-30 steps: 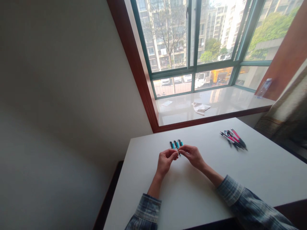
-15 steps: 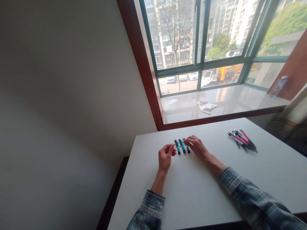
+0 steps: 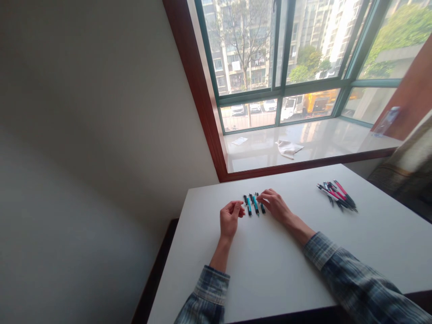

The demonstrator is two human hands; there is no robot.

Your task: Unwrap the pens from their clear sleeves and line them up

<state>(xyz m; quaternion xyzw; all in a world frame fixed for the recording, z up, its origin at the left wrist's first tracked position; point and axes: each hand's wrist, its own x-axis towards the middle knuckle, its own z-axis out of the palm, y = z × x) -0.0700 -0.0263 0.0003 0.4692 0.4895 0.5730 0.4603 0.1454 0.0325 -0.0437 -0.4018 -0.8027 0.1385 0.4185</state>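
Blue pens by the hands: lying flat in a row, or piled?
Lying flat, side by side in a short row: the blue pens rest on the white table, roughly parallel, with the right hand touching the rightmost one.

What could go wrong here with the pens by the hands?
The blue pens lie side by side, close together, with the right hand touching the rightmost one; a nudge could likely roll it into its neighbours and break the row. The left hand hovers just beside the leftmost pen and might knock it. The other pens lie in a loose heap nearer the table edge and may roll off.
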